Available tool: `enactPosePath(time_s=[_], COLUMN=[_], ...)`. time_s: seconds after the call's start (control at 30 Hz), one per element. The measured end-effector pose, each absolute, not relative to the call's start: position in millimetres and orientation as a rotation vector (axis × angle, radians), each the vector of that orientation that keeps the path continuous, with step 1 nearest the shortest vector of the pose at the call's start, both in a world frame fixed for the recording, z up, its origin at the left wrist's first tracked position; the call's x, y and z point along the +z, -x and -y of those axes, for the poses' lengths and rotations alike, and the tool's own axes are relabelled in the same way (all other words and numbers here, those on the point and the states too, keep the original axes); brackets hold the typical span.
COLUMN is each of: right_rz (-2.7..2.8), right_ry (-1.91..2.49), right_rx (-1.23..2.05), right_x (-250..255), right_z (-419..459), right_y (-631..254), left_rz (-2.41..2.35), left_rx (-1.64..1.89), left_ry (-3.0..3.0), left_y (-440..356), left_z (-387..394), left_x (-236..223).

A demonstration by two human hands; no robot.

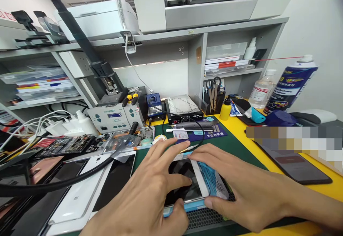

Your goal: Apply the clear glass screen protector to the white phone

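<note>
A smartphone (197, 178) with a white frame and a dark screen lies flat in front of me. My left hand (154, 186) spans its left part, one finger on the glass and the thumb at the near edge. Around the right end curls my right hand (238, 186), its thumb at the near corner and fingers at the far edge. Beneath the phone shows a light blue layer, and a blue printed packet (211, 178) is beside it under my right palm. Under these is a black perforated mat (200, 217). My left hand hides the phone's left end.
Several phones, including a white one (77, 193), lie at the left below a black hose (88, 178). A parts tray (128, 139) and grey soldering station (115, 118) stand behind. At right are a dark phone (294, 164), a yellow bottle (225, 109) and a spray can (292, 82).
</note>
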State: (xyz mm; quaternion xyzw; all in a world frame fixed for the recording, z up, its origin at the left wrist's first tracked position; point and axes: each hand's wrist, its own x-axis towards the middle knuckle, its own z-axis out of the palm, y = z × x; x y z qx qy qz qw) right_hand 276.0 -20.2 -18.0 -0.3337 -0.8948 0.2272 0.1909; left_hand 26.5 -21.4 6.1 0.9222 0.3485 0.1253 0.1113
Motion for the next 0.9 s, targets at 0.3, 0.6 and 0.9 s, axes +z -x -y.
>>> enactPosePath(time_s=[0.3, 0.6, 0.9], right_rz=[2.518, 1.824, 1.333], right_ry=[1.013, 0.880, 0.749], right_rx=[0.693, 1.430, 1.796], right_x=[-15, -15, -25], right_z=[21, 16, 3], right_y=[-281, -292, -289], left_rz=[-1.015, -0.967, -0.962], left_rx=[0.369, 0.374, 0.410], left_ry=[-2.649, -2.628, -2.675], left_y=[-33, -34, -33], left_z=[16, 14, 12], left_x=[-1, -2, -5])
